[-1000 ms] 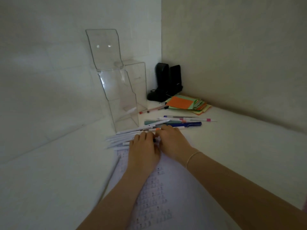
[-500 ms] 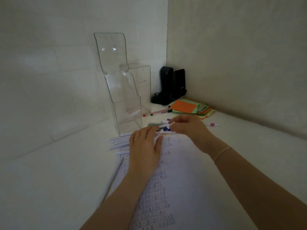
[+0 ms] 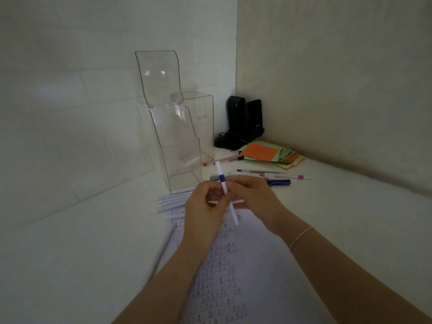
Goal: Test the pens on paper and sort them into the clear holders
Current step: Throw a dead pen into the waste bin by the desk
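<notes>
A white pen with a blue band (image 3: 221, 177) stands nearly upright between my hands, above the printed paper sheet (image 3: 233, 265). My left hand (image 3: 205, 206) and my right hand (image 3: 254, 199) both pinch its barrel near the middle. Several white pens (image 3: 171, 199) lie in a row left of my hands, at the foot of the tall clear holder (image 3: 173, 127). A second, lower clear holder (image 3: 203, 113) stands behind it. More pens, including a dark blue one (image 3: 279, 182) and a pink-capped one (image 3: 297, 177), lie beyond my hands.
A black device (image 3: 243, 122) sits in the corner against the walls. A stack of orange and green paper slips (image 3: 268, 153) lies next to it. A red-tipped pen (image 3: 219, 160) lies by the holders. Walls close in at the back and on the right.
My right hand lifted the blue-banded pen off the desk and brought it nearer. My left hand rose from the paper and joined it on the pen.
</notes>
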Action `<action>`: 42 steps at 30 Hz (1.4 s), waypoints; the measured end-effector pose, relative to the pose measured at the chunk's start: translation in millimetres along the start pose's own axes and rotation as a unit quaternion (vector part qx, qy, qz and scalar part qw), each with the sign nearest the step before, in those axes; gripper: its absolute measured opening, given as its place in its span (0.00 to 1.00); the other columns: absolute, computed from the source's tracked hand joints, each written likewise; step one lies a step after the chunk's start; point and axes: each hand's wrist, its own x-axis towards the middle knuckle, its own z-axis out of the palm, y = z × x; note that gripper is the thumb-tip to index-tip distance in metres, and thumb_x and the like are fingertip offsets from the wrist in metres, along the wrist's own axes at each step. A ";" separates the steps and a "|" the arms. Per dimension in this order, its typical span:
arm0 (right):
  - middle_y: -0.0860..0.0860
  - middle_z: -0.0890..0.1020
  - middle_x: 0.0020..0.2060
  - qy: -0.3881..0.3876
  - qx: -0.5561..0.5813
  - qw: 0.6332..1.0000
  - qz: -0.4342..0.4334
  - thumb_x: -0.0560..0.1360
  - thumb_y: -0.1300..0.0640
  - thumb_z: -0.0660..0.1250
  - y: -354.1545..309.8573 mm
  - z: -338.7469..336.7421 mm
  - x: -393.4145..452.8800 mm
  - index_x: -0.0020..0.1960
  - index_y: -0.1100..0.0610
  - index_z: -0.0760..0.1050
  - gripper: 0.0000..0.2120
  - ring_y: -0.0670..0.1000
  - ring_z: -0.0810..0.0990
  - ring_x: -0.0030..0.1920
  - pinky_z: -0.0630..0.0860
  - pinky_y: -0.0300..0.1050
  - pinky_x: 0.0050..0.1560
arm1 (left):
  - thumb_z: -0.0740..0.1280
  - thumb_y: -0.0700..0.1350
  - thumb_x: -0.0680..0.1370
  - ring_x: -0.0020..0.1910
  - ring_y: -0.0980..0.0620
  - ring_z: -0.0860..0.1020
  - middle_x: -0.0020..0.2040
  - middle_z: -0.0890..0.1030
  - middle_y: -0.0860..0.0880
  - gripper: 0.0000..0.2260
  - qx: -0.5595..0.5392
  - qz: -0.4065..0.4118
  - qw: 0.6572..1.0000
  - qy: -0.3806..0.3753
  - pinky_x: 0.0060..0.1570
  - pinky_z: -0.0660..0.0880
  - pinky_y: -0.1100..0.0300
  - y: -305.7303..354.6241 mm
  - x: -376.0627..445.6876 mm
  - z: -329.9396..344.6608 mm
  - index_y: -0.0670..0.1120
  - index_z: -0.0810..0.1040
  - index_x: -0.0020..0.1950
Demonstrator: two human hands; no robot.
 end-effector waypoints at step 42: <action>0.52 0.74 0.27 -0.041 0.174 0.976 0.125 0.77 0.60 0.64 -6.1 -23.2 -2.5 0.36 0.58 0.72 0.10 0.46 0.66 0.26 0.67 0.35 0.24 | 0.45 0.59 0.78 0.25 0.56 0.69 0.29 0.71 0.56 0.19 0.258 0.213 0.923 -0.189 0.26 0.65 0.66 -2.9 -1.3 -2.4 0.57 0.65 0.65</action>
